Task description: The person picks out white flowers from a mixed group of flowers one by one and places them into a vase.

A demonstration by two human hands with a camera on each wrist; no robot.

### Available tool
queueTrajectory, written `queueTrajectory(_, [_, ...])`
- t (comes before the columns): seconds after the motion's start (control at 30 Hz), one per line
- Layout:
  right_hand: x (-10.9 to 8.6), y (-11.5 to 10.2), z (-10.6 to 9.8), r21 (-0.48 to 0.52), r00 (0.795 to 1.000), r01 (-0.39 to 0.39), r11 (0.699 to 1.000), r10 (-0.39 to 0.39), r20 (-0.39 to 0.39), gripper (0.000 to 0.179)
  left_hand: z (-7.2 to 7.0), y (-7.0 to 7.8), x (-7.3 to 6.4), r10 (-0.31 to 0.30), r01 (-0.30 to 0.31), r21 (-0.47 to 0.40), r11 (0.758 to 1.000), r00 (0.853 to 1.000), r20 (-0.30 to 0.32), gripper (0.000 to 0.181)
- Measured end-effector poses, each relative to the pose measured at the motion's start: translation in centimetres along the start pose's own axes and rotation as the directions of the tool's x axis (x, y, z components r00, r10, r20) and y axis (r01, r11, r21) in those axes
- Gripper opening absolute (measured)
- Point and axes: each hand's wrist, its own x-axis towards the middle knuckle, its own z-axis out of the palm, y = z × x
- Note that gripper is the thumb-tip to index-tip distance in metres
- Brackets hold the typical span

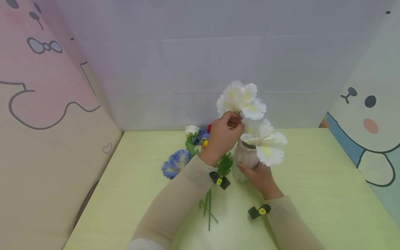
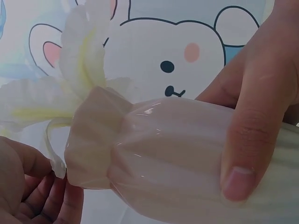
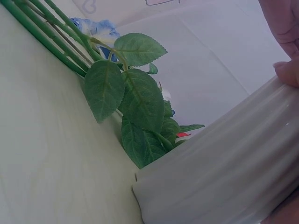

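A pale, ribbed vase (image 1: 245, 158) with a ruffled mouth is gripped low on its side by my right hand (image 1: 262, 177). The thumb lies across its glossy wall in the left wrist view. One white flower (image 1: 270, 149) with yellow-streaked petals leans out of the mouth to the right. Above the rim, my left hand (image 1: 226, 130) has its fingers curled just under a second white flower (image 1: 240, 99), pinching it below the bloom. In the left wrist view a drooping white petal (image 2: 57, 165) meets the left fingertips beside the vase mouth. The stem inside the vase is hidden.
Left of the vase, partly under my left forearm, lie a blue flower (image 1: 176, 164), a white rose (image 1: 192, 129) and other blooms with green leaves (image 1: 224, 165). Their stems (image 1: 209, 211) point toward me on the pale table (image 1: 328, 194). A white wall (image 1: 175, 66) stands behind.
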Motion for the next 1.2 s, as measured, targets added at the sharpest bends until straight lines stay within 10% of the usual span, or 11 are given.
queueTrajectory(0.6, [-0.1, -0.2, -0.4, -0.107, 0.982, -0.179, 0.978, 0.184, 0.038, 0.056, 1.2, 0.0, -0.4, 0.027, -0.023, 0.092, 0.996, 0.999, -0.043, 0.009])
queueTrajectory(1.2, [0.0, -0.2, -0.3, -0.108, 0.978, -0.202, 0.974, 0.206, 0.028, 0.059, 2.4, -1.1, -0.8, 0.015, 0.001, 0.150, 0.989, 0.994, -0.105, 0.006])
